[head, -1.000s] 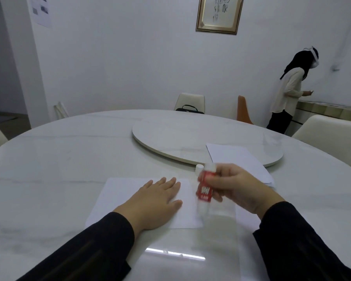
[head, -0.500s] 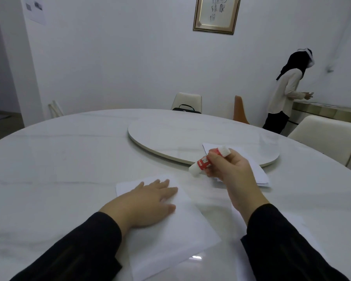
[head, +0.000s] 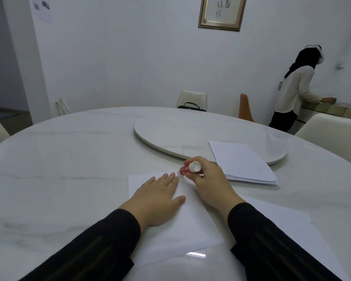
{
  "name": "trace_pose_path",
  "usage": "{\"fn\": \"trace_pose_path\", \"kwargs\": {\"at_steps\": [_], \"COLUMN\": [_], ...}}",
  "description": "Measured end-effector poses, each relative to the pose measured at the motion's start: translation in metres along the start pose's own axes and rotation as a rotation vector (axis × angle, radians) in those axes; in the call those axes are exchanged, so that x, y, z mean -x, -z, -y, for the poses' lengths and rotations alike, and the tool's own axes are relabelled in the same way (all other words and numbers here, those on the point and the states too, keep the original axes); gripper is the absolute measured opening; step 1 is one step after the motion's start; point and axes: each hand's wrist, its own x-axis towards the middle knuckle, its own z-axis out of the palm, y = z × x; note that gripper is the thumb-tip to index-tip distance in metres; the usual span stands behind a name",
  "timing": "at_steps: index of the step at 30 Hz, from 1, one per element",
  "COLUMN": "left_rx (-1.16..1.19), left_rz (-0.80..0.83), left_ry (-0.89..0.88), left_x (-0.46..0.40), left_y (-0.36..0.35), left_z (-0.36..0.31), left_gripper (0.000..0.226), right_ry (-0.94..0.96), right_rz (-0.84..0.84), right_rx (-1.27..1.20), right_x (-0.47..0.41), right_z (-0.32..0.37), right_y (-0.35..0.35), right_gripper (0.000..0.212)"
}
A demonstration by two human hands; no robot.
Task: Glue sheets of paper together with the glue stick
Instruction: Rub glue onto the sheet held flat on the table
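A white sheet of paper [head: 182, 228] lies on the marble table in front of me. My left hand [head: 157, 196] rests flat on it with fingers spread, pressing it down. My right hand [head: 208, 183] grips a red and white glue stick [head: 187, 168], tilted, with its lower end at the sheet's far edge just beyond my left fingertips. Another white sheet [head: 288, 226] lies under my right forearm to the right. A stack of white sheets [head: 241, 161] sits further right, partly on the turntable.
A round turntable [head: 170, 136] fills the middle of the round marble table [head: 59, 159]. Cream chairs stand around it, one with a black bag [head: 190, 106]. A person [head: 296, 92] stands at a counter at the far right.
My right hand has brought the glue stick down and left, from above the stack to the sheet's far edge. My left hand stays flat on the sheet. The view has shifted.
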Motion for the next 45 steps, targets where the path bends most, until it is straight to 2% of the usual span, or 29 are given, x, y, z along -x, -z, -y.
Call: {"fn": "trace_pose_path", "kwargs": {"at_steps": [7,10,19,24,27,29,31,34,36,38,42,45], "left_rx": [-0.008,-0.012,-0.008,0.003,-0.004,0.006,-0.047,-0.153,-0.127,-0.092,0.039,0.155], "left_rz": [0.017,0.021,0.039,0.028,0.059,0.116,0.193,0.175,0.138,0.143,0.259,0.063], "left_ry": [-0.014,-0.015,-0.009,-0.005,-0.016,-0.070,-0.098,0.124,0.280,0.250,0.041,0.049], "left_x": [0.000,-0.001,-0.001,-0.001,-0.001,-0.002,-0.007,-0.011,-0.010,-0.006,-0.007,-0.008], "left_y": [0.002,0.003,0.003,0.002,0.003,0.012,0.026,0.030,0.020,0.013,0.035,0.027], "left_z": [0.001,0.001,0.002,0.003,0.002,0.003,0.005,-0.004,-0.015,-0.021,-0.011,-0.016], "left_gripper": [0.056,0.056,0.057,0.059,0.061,0.060,0.058,0.057,0.058,0.062,0.055,0.052], "right_ry": [0.025,-0.007,-0.099,-0.115,-0.137,-0.143,-0.150,-0.121,-0.135,-0.157,-0.174,-0.156], "right_rz": [0.194,0.334,0.821,1.018,1.102,0.965,0.701,0.281,0.076,-0.047,-0.133,-0.198], "right_rx": [0.095,0.100,-0.249,-0.299,-0.499,-0.673,-0.862,-1.130,-1.173,-1.174,-1.125,-1.068], "right_x": [0.010,0.015,0.025,0.025,0.026,0.025,0.024,0.019,0.014,0.011,0.009,0.008], "right_z": [0.015,0.023,0.033,0.024,0.015,0.007,-0.001,-0.007,-0.008,-0.008,-0.007,-0.006], "right_y": [0.034,0.056,0.081,0.091,0.095,0.099,0.102,0.102,0.098,0.092,0.087,0.083], "right_gripper": [0.014,0.017,0.024,0.031,0.025,0.034,0.043,0.041,0.020,0.016,0.017,0.012]}}
